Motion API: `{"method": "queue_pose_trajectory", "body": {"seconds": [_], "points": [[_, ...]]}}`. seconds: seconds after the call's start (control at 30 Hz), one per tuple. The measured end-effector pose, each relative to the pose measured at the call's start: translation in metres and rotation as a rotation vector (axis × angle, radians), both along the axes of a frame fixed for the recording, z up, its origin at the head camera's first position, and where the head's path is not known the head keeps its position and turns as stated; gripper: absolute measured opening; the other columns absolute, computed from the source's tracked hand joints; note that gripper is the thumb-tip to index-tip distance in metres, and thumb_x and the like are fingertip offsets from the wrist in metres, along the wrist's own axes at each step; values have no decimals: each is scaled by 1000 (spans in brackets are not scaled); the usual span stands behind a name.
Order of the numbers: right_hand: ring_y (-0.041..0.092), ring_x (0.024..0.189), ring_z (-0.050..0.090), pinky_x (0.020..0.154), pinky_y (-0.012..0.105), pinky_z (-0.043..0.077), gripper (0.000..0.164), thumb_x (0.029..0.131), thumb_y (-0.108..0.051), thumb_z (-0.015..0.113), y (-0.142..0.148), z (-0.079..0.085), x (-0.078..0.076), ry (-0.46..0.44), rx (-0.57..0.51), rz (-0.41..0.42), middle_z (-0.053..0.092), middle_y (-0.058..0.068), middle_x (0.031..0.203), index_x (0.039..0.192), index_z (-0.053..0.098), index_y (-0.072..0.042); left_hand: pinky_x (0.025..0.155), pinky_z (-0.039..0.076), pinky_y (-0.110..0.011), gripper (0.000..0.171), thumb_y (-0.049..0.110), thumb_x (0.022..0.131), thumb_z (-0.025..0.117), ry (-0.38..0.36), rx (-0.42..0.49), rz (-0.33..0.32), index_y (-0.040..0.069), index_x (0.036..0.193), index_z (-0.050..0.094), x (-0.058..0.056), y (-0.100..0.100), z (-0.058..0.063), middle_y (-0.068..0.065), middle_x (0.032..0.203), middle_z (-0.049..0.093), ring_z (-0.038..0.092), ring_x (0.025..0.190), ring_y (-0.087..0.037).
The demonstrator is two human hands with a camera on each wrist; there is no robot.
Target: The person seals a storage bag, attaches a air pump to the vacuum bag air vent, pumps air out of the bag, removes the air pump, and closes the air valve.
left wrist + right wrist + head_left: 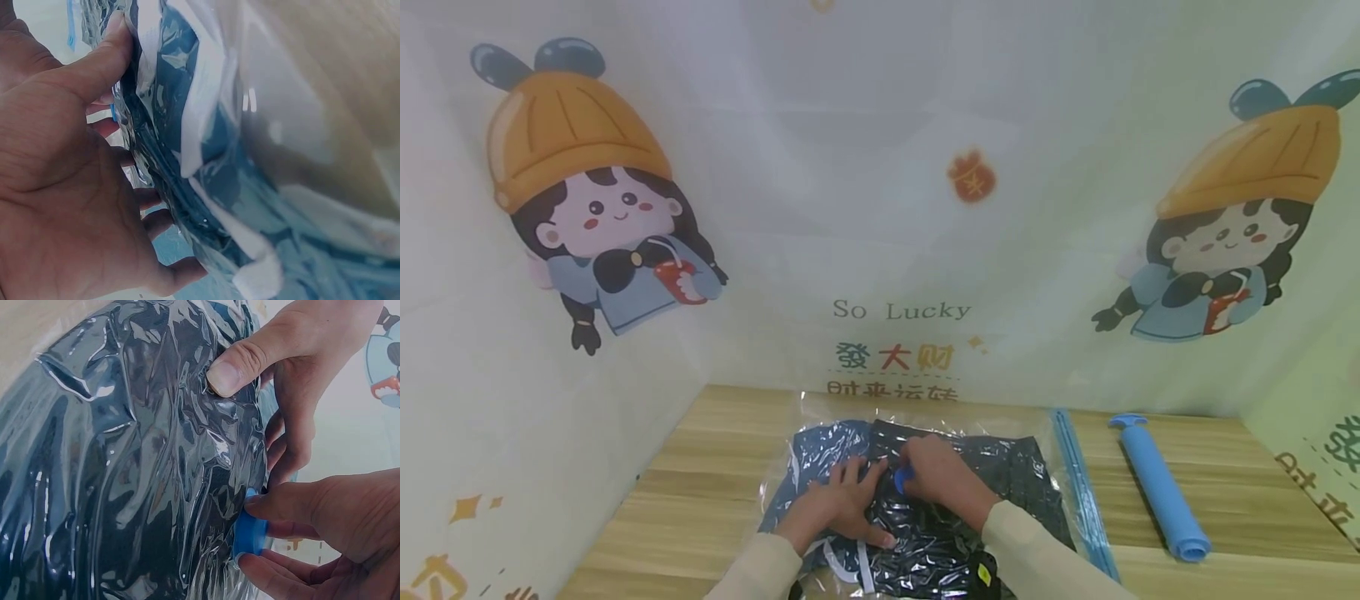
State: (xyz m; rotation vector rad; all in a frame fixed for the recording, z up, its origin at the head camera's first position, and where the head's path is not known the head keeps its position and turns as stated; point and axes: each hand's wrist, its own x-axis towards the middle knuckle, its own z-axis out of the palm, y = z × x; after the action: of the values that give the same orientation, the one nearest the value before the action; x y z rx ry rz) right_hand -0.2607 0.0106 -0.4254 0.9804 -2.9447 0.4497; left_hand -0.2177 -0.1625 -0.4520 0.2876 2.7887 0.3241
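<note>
A clear plastic vacuum bag (778,492) lies in front of me, with folded dark clothes (1011,462) and blue clothes (831,442) inside. My left hand (842,504) rests on the bag with fingers spread, its thumb (228,376) pressing the wrinkled film. Beside it, my right hand (942,475) pinches a round blue valve cap (250,532) between thumb and fingers, at the bag's surface. In the left wrist view, white straps (203,106) show through the plastic near the left hand (69,156).
Along the bag's right side runs a blue zip strip (1082,492). A blue hand pump (1161,487) lies farther right on the wood-patterned table (662,508). A printed cloth (1037,275) with cartoon figures hangs behind and at the sides.
</note>
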Motion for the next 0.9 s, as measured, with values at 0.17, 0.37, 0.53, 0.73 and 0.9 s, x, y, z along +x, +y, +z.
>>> {"method": "queue_pose_trajectory", "body": {"seconds": [0.17, 0.37, 0.53, 0.73, 0.9], "points": [[19, 69, 63, 67, 35, 56, 19, 74, -7, 85, 0, 0, 0, -5, -11, 6, 69, 6, 78, 88, 74, 0, 102, 24, -79, 111, 65, 75, 81, -11, -13, -1, 17, 160, 26, 1, 0, 1, -21, 158, 25, 23, 144, -50], [20, 68, 63, 66, 35, 56, 19, 74, -10, 86, 1, -2, -2, 3, -8, 0, 69, 5, 76, 86, 74, -2, 102, 25, -78, 112, 65, 75, 81, -10, -13, -2, 18, 160, 26, -1, -1, -1, -21, 158, 25, 23, 144, -49], [23, 72, 65, 68, 37, 56, 20, 75, -11, 86, 3, -5, -1, 4, -16, 5, 70, 7, 80, 89, 74, -1, 101, 28, -77, 112, 66, 74, 81, 3, -22, -8, 17, 159, 26, -3, -1, -6, -21, 157, 26, 25, 143, -49], [25, 74, 68, 69, 38, 58, 20, 78, -11, 85, 6, -8, 2, 15, -28, 20, 71, 8, 82, 91, 74, -1, 101, 27, -77, 113, 66, 75, 80, 5, -29, -19, 18, 161, 24, -3, 0, -7, -21, 158, 24, 25, 143, -49], [23, 74, 63, 69, 37, 55, 19, 81, -13, 85, 6, -8, 4, 60, 0, 34, 70, 5, 81, 92, 73, -3, 100, 25, -80, 112, 64, 75, 81, 17, -1, -13, 17, 160, 25, 0, -1, -3, -22, 158, 24, 23, 143, -51]]}}
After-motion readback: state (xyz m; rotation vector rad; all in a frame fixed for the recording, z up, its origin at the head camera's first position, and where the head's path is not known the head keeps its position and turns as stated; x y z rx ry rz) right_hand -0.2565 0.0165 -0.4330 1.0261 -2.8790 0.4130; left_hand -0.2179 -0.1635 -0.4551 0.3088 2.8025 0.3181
